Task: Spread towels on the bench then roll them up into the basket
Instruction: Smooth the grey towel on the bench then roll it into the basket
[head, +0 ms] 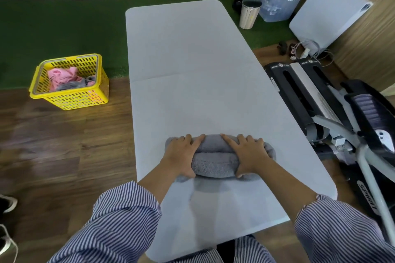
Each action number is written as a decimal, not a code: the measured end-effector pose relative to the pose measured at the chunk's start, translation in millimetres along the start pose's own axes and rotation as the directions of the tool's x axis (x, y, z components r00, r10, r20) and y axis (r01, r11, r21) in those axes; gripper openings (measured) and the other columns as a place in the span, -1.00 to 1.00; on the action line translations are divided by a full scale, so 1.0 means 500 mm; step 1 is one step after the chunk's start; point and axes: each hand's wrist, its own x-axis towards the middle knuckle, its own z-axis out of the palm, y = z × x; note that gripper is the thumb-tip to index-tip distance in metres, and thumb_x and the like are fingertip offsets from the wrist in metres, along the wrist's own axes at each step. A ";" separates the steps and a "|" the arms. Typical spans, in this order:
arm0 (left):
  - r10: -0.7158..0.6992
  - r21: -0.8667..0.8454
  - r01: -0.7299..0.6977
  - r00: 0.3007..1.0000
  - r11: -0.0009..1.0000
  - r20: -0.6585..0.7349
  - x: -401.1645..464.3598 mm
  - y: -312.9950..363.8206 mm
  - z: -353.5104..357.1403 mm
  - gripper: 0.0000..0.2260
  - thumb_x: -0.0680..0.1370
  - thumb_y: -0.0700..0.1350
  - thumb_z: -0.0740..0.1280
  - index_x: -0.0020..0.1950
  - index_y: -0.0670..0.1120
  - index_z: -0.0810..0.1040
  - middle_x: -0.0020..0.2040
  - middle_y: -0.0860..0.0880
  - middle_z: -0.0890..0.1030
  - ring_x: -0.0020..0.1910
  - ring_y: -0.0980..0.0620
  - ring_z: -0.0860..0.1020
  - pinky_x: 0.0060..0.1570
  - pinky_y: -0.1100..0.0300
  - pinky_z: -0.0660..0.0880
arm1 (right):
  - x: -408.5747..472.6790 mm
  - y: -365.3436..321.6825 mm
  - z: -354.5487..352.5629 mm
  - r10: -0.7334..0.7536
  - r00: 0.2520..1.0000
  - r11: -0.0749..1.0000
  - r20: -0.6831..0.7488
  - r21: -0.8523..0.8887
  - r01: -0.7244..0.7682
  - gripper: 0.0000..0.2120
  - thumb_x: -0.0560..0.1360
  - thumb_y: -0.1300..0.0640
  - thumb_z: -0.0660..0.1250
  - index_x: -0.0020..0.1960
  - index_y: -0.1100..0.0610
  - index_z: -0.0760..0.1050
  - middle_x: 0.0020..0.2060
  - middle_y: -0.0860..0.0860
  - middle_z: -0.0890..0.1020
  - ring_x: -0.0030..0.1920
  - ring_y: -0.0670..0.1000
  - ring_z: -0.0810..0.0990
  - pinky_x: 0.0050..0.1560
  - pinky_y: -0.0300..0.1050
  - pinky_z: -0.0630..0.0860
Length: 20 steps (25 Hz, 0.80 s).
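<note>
Two hands, left hand [181,155] and right hand [245,153], clamp the rolled grey towel [213,161] on the tabletop [192,70]; transfer to the basket [70,100] remains.

The light is soft and even. The tabletop [192,70] looks pale with a faint shadow near the person. Edges bend strongly; the floor [53,134] at the left is blurred.

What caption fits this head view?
Both hands, left hand and right hand, grip a rolled grey towel on the bench.
</note>
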 end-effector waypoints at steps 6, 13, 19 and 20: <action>-0.181 -0.017 0.180 0.978 0.984 -0.106 -0.059 0.063 0.032 -0.10 0.30 0.20 0.38 0.47 0.04 -0.07 0.10 -0.12 0.49 -0.05 -0.08 0.50 -0.08 0.08 0.42 | -0.011 0.002 0.016 -0.097 0.985 0.994 -0.143 0.031 0.102 -0.02 0.18 -0.38 0.34 0.42 -0.21 -0.12 0.21 0.08 0.44 0.15 0.18 0.45 0.05 0.16 0.38; -0.452 0.008 0.454 0.889 0.891 -0.078 -0.182 0.040 0.011 -0.11 0.36 0.14 0.38 0.53 -0.02 -0.07 0.22 -0.14 0.39 0.11 -0.11 0.45 0.10 0.03 0.42 | 0.020 -0.085 -0.045 -0.297 0.921 0.955 -0.254 -0.103 0.280 -0.01 -0.02 -0.38 0.37 0.35 -0.10 0.21 -0.10 0.08 0.57 -0.17 0.16 0.56 -0.24 0.10 0.45; -0.615 0.027 0.621 0.780 0.783 -0.119 -0.389 -0.130 0.022 -0.11 0.33 0.15 0.40 0.51 0.01 -0.03 0.23 -0.11 0.40 0.17 -0.11 0.43 0.16 0.04 0.38 | 0.057 -0.344 -0.139 -0.436 0.849 0.900 -0.298 -0.130 0.417 -0.08 0.06 -0.32 0.39 0.35 -0.15 0.16 0.00 0.06 0.52 -0.04 0.16 0.52 -0.11 0.10 0.37; -0.627 0.027 0.634 0.769 0.773 -0.122 -0.423 -0.161 0.024 -0.08 0.30 0.19 0.42 0.50 0.01 -0.02 0.22 -0.10 0.41 0.17 -0.11 0.43 0.14 0.04 0.38 | 0.067 -0.390 -0.148 -0.455 0.834 0.890 -0.311 -0.122 0.440 -0.07 0.05 -0.35 0.36 0.36 -0.16 0.16 0.00 0.05 0.52 -0.03 0.16 0.52 -0.11 0.10 0.37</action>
